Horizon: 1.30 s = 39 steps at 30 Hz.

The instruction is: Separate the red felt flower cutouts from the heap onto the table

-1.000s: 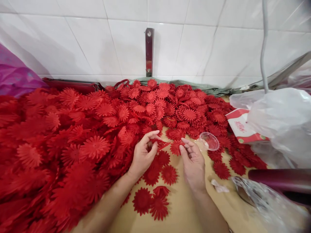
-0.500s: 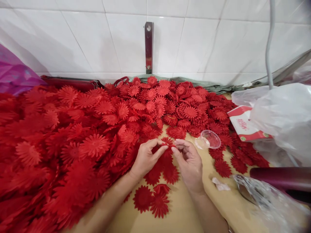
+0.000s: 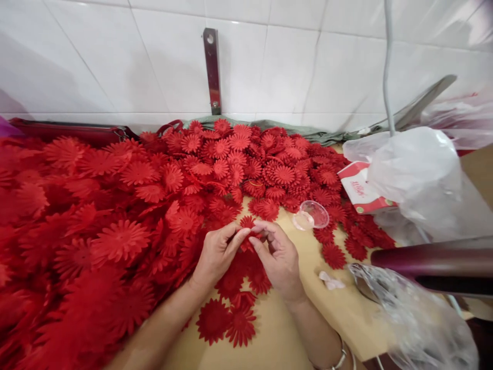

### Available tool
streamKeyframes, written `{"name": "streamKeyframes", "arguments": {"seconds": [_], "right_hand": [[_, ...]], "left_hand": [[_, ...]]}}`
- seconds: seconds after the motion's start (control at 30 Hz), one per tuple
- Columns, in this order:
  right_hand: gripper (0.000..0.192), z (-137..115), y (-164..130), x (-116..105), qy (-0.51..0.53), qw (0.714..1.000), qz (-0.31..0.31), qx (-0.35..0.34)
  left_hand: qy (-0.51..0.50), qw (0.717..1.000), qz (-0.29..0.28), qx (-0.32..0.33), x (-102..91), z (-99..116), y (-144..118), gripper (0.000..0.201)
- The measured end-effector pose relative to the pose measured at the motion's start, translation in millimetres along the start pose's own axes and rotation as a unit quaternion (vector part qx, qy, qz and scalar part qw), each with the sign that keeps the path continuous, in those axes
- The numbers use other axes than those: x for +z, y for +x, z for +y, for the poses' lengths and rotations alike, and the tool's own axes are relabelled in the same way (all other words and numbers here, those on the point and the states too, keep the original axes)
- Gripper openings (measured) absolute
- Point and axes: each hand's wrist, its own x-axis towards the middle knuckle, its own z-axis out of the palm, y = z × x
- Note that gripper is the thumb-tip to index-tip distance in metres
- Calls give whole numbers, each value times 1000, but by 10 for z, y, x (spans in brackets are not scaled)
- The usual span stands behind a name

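Between my two hands is a small red artificial flower piece [image 3: 247, 222] with narrow petals. My left hand [image 3: 217, 253] pinches its left side between thumb and forefinger. On the other side my right hand [image 3: 278, 257] grips it with the thumb and curled fingers, and the fingertips of both hands nearly meet. Part of the piece is hidden behind my fingers. Right below lie more red petal layers [image 3: 260, 280] on the tan tabletop [image 3: 277, 329], and a few loose ones [image 3: 241, 322] rest nearer to me.
A big heap of red flower pieces [image 3: 123, 241] covers the left and back. To the right are a clear plastic lid [image 3: 314, 215], a scrap of paper [image 3: 331, 280], a red-and-white box [image 3: 364, 189], plastic bags [image 3: 419, 169] and a dark cylinder [image 3: 435, 259]. A tiled wall [image 3: 165, 61] stands behind.
The view has swung to the right, so everything sits further left in the picture. Both hands stay together on the red flower piece, with the fingers slightly shifted.
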Motion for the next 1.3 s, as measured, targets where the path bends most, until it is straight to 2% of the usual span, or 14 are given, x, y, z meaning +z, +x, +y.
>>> {"name": "streamKeyframes", "arguments": {"seconds": [0.1, 0.2, 0.33, 0.43, 0.57, 0.67, 0.83, 0.9, 1.0, 1.07, 1.13, 1.3], "right_hand": [[27, -44, 15, -9, -29, 999, -15, -13], [12, -66, 38, -18, -41, 998, -33, -31], [12, -53, 58, -45, -22, 1000, 22, 3], [16, -67, 59, -63, -4, 998, 45, 34], [19, -87, 44, -46, 0, 1000, -20, 24], [15, -63, 36, -20, 7, 999, -46, 26], [13, -40, 49, -20, 30, 999, -9, 34], [14, -46, 64, -36, 38, 998, 25, 40], [12, -38, 85, -61, 59, 995, 59, 51], [8, -15, 92, -67, 67, 995, 62, 47], [12, 14, 96, -64, 70, 995, 59, 46], [28, 77, 102, -56, 113, 988, 66, 78]], "left_hand": [[-9, 1000, 4, 13, -2, -28, 8, 35], [-32, 999, -8, 3, -3, -63, 4, 37], [-89, 994, -42, -37, 4, -87, -7, 36], [-89, 995, -23, -29, 7, -71, -7, 38], [-88, 996, -4, -26, 2, -55, 0, 37], [-112, 993, -26, -38, 0, -73, -2, 34], [-162, 981, -78, -71, 6, -97, -7, 32], [-164, 982, -63, -72, -1, -89, -5, 33], [-150, 987, -2, -48, -13, -68, 7, 28], [-156, 986, 44, -41, -5, -59, 21, 23], [-182, 979, 79, -50, 16, -62, 36, 21], [-207, 972, 101, -46, 55, -108, 60, 21]]}}
